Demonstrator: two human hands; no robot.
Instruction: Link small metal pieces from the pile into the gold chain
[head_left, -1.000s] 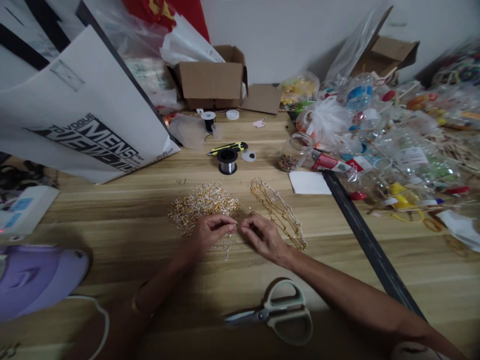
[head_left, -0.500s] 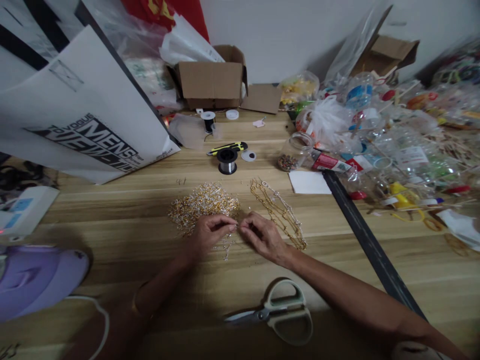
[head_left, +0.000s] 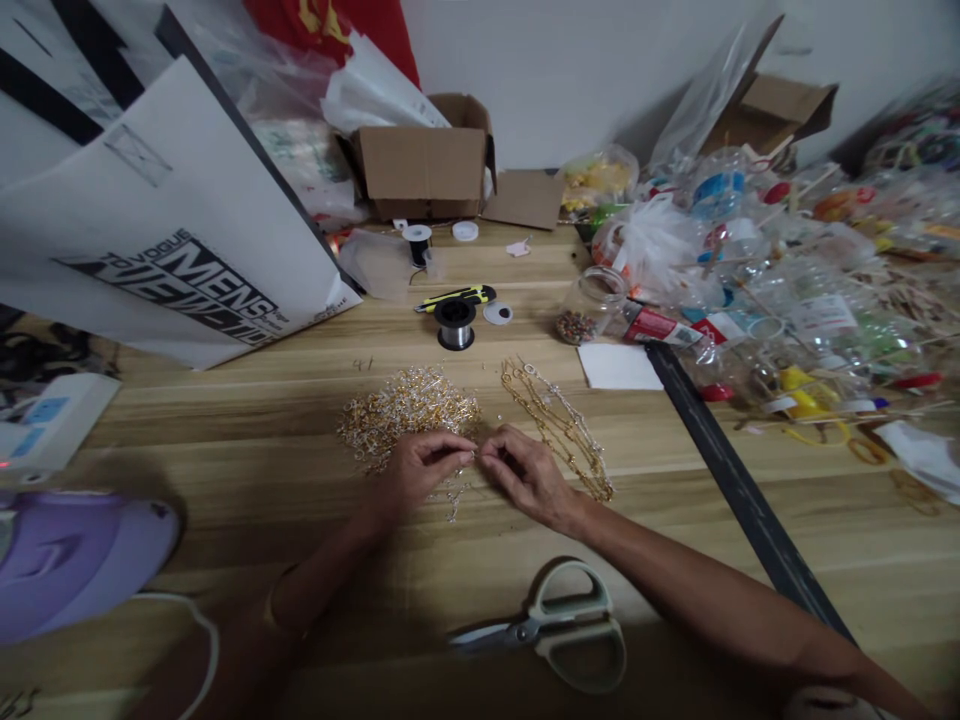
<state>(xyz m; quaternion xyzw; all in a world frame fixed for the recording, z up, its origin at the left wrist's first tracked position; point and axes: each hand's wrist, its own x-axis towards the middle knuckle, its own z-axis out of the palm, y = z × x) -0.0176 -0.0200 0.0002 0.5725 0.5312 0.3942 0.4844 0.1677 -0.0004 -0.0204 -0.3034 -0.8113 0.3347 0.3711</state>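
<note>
My left hand (head_left: 435, 465) is closed in a pinch, thumb against forefinger, at the right edge of a heap of small gold and silver links (head_left: 409, 405). From under its fingertips a short silver chain (head_left: 452, 497) trails down over the table. Almost touching it, my right hand (head_left: 529, 475) is also pinched shut; what lies between its fingertips is too small to make out. Finished-looking gold and silver chains (head_left: 566, 430) lie in a loose loop just beyond the right hand. Scissors with pale handles (head_left: 574, 625) rest nearer to me, blades pointing left.
Behind the heap sit a wire spool (head_left: 454, 325), a yellow-black cutter knife (head_left: 469, 296) and a jar of beads (head_left: 589, 305). A large white bag (head_left: 195, 230) and a purple iron (head_left: 82, 560) stand left. Plastic bottles (head_left: 810, 290) crowd the right, beyond a black strip (head_left: 742, 490).
The hands hold nearly the same pinched pose, fingertips together. The whole view has shifted very slightly; nothing on the table has visibly moved.
</note>
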